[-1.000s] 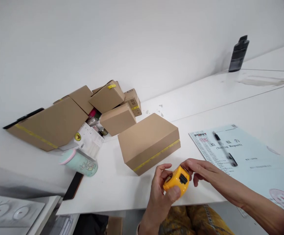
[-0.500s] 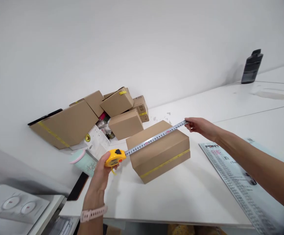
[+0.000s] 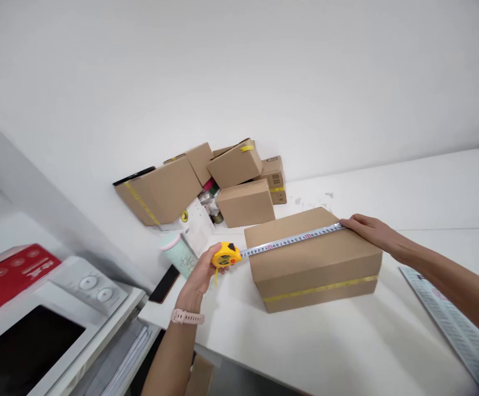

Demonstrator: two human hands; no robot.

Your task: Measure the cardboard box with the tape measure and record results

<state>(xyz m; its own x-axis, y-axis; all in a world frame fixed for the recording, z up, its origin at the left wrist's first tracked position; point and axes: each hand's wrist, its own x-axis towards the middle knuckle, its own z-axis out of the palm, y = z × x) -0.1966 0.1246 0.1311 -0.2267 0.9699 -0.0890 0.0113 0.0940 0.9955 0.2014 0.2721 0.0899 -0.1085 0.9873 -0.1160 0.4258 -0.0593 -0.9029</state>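
A closed cardboard box [image 3: 305, 269] with a yellow strip along its near side sits on the white table. My left hand [image 3: 204, 269] grips the yellow case of a tape measure [image 3: 225, 255], just off the box's left end. From the case the silver blade runs, pulled out, across the box's top to the right. My right hand [image 3: 365, 226] pinches the blade's free end at the box's far right edge. Its fingertips are partly hidden behind the hand.
Several cardboard boxes [image 3: 245, 203] are piled against the wall, with a mint tumbler [image 3: 177, 253] and a dark phone-like slab [image 3: 164, 284] in front. A microwave [image 3: 28, 346] with a red box [image 3: 12, 280] on top stands left. A printed pale-blue board [image 3: 450, 313] lies right.
The view has swung left, bringing the microwave in and putting the black bottle out of sight. My right hand has lowered the blade's end onto the box's top edge.
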